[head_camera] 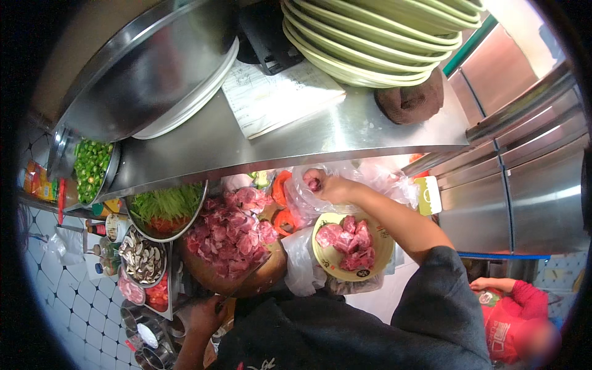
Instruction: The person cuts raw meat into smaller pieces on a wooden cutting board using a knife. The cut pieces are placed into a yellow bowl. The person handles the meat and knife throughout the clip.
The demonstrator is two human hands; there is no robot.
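My left hand point(206, 314) grips the dark handle of a knife point(252, 276), whose blade is seen nearly edge-on over the front of a round wooden chopping block point(203, 273). A heap of raw red meat chunks point(229, 231) covers much of the block. Farther off to the right, my right hand point(336, 188) holds a piece of raw meat point(313, 181) at the mouth of a clear plastic bag point(300, 203). Below that forearm, a yellow plate point(386, 247) bears several more meat chunks point(349, 240).
A steel shelf point(296, 152) overhangs the work area, carrying stacked green plates point(370, 55), a brown cloth point(411, 101) and a large metal bowl point(152, 69). Left of the block stand bowls of shredded greens point(166, 203) and sliced mushrooms point(142, 259). Another person point(513, 319) is at lower right.
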